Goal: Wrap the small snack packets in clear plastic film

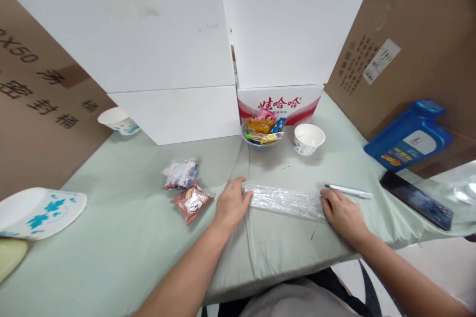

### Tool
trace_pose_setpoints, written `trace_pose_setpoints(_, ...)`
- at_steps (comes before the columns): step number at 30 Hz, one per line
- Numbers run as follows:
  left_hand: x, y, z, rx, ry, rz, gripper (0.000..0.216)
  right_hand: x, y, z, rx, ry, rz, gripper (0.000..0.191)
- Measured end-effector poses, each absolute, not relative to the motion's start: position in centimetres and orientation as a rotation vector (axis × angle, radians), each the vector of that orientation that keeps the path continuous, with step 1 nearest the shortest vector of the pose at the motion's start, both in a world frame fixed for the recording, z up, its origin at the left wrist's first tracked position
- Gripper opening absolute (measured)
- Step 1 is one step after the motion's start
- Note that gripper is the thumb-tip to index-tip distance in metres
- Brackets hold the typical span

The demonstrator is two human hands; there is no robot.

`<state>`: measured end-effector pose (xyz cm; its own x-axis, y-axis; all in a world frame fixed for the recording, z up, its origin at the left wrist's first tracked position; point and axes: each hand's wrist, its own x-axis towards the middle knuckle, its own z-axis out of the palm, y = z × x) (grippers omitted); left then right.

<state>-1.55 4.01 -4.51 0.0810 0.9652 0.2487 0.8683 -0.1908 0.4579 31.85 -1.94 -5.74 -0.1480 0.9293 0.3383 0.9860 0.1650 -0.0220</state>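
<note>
A flat, folded strip of clear plastic film lies across the table in front of me, crinkled and shiny. My left hand is closed on its left end, with thumb and fingers at the edge. At the opposite end my right hand grips the film with curled fingers. Just beyond the right hand lies a white pen. To the left of my left hand are a brown snack packet and a clear-wrapped, whitish packet.
A bowl of colourful wrapped snacks and a white paper bowl stand at the back. On the right are a blue bottle and a phone. Paper bowls sit at left. White panels and cardboard surround the table.
</note>
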Motion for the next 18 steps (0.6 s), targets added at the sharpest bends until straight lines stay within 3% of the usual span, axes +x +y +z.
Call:
trace_pose_setpoints(3, -1.6, 3.2, -3.9, 2.400, 1.844, 1.037, 0.026, 31.4, -2.0, -4.3, -1.742, -2.089, -0.367, 0.029)
trace_pose_setpoints(5, -1.1, 2.5, -3.7, 2.622, 1.570, 1.054, 0.028, 30.4, -2.1, -3.6, -1.610, -2.152, -0.367, 0.038)
trace_pose_setpoints(9, 0.2, 1.3, -4.8, 2.893, 1.074, 0.500, 0.066, 27.9, -2.6, -3.6, -1.329, -2.597, -0.056, 0.082)
trace_pose_setpoints(12, 0.2, 1.2, -6.0, 2.908, 1.048, 0.266, 0.078, 27.9, -3.1, -4.0, -1.402, -2.690, 0.204, 0.092)
trace_pose_setpoints(15, -0.1, 1.5, -6.6, 2.946, 1.043, 0.317, 0.074, 29.8, -4.6, -3.7, -1.532, -2.631, 0.278, 0.097)
trace_pose_setpoints(18, 0.2, 1.1, -6.3, 2.956, 1.096, 0.500, 0.051, 31.9, -7.2, -3.5, -1.561, -2.614, 0.259, 0.106)
